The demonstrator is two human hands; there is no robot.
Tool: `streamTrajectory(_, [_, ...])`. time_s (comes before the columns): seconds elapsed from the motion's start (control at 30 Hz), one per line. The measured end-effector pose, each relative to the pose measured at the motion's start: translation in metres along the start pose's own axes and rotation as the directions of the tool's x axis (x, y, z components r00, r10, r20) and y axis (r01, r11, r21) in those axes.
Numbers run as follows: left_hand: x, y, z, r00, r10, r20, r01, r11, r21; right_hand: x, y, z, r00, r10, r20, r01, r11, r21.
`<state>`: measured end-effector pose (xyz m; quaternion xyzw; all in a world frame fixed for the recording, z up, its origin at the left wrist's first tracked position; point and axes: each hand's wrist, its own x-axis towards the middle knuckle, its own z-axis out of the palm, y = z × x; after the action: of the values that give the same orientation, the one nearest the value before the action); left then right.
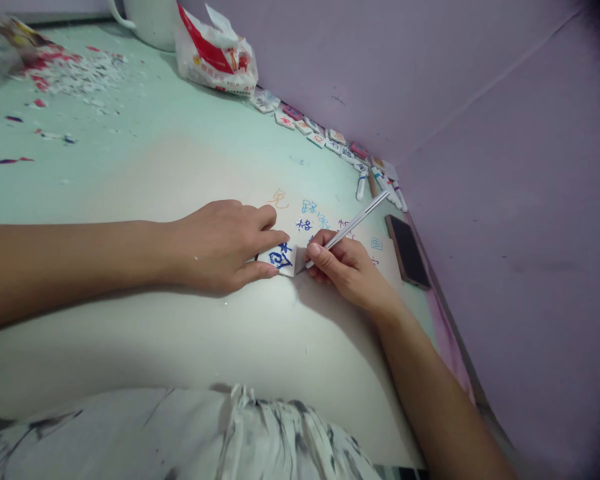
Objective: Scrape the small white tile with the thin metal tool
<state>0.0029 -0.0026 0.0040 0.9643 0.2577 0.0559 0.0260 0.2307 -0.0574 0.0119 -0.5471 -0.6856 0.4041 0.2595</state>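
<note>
A small white eraser block point(283, 261) with a blue character drawn on it lies on the table. My left hand point(230, 247) pins it down, thumb at its near edge and index finger at its far edge. My right hand point(343, 267) grips a slim silver craft knife point(363, 219) like a pen. The knife's tip is low at the block's right side, partly hidden by my fingers; I cannot tell if it touches. Coloured handwritten characters point(307, 207) mark the tabletop just beyond both hands.
A dark phone point(408, 251) lies at the table's right edge. Along the purple wall sit several carved-looking blocks point(316, 139) and capped markers point(386, 183). Farther back are a tissue pack point(217, 57), a white mug point(153, 23), and white and red shavings point(83, 73) beside a blurred plastic bag point(0, 43).
</note>
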Motion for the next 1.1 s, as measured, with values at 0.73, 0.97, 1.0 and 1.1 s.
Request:
streamTrajectory(0.73, [0.0003,0.0004,-0.0002,1.0,0.003,0.009,-0.003,1.0,0.026,-0.0009,-0.0006,-0.0003,1.0,0.002,-0.001,-0.002,1.0,0.006])
streamTrajectory(0.97, [0.0,0.0005,-0.0005,1.0,-0.002,0.016,0.002,1.0,0.03,0.0001,0.0005,-0.0002,1.0,-0.007,-0.001,0.007,1.0,0.019])
streamTrajectory(1.0, [0.0,0.0003,-0.0004,1.0,-0.002,0.015,0.001,1.0,0.03,0.0003,0.0008,-0.0002,1.0,-0.01,-0.002,0.01,1.0,0.019])
streamTrajectory(1.1, [0.0002,-0.0001,0.0004,1.0,-0.002,0.012,0.001,1.0,0.022,0.0005,0.0011,-0.0002,1.0,-0.013,-0.002,0.013,1.0,0.018])
